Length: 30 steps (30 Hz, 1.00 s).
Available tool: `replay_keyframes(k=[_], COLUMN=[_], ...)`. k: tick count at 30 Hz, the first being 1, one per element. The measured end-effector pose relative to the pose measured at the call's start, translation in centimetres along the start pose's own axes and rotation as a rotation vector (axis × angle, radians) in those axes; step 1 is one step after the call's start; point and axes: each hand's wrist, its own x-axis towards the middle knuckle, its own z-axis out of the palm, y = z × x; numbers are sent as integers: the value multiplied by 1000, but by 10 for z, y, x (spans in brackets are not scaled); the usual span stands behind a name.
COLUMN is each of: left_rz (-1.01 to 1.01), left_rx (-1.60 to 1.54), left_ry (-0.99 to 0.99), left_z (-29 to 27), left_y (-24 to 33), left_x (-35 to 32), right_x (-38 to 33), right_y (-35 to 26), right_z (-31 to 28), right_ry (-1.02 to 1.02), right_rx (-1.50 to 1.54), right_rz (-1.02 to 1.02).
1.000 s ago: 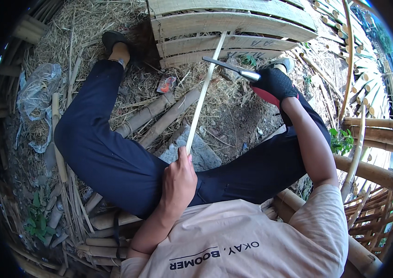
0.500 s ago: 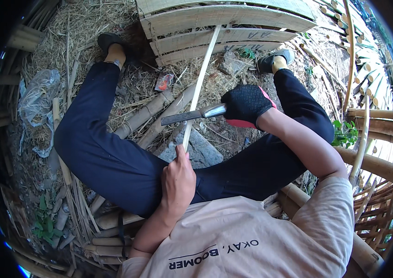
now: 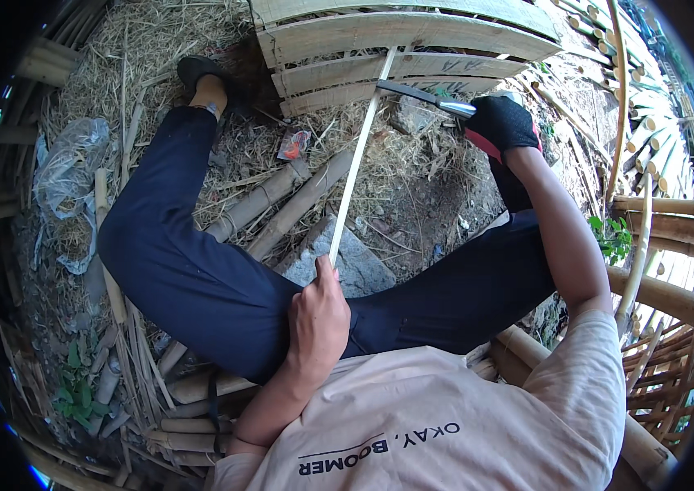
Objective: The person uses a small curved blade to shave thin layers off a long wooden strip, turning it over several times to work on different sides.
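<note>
Currently we are gripping the bamboo strip in our closed left hand, our gloved right hand clenching the knife at its far end; shaving looks unfinished

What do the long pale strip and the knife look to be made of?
The strip, held at its near end by the left hand, looks like split bamboo: pale, matte, straight-grained, matching the bamboo poles nearby. The knife in the gloved right hand seems to be steel: dark grey blade, with a brighter metallic sheen near the grip. The handle material is hidden by the glove.
</note>
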Motion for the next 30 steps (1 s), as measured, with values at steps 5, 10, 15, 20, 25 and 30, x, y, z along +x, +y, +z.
replay_keyframes(k=[5,10,15,20,25,30], left_rz=[-3,-9,-5,20,-8,142], left_rx=[25,36,12,24,-45,-255], left_ry=[-9,-4,-7,0,-31,72], left_z=[2,0,0,-2,-4,4], left_y=[-3,1,-3,-4,3,-20], left_x=[0,2,4,4,4,10], right_x=[-33,-75,-71,-61,-3,-8], right_y=[-34,-85,-87,-84,-22,-17], right_z=[13,4,16,17,27,26], right_ry=[-59,-303,-339,-264,-101,-10], right_rx=[170,222,152,146,69,206], right_rz=[-190,-474,-463,-342,-115,-178])
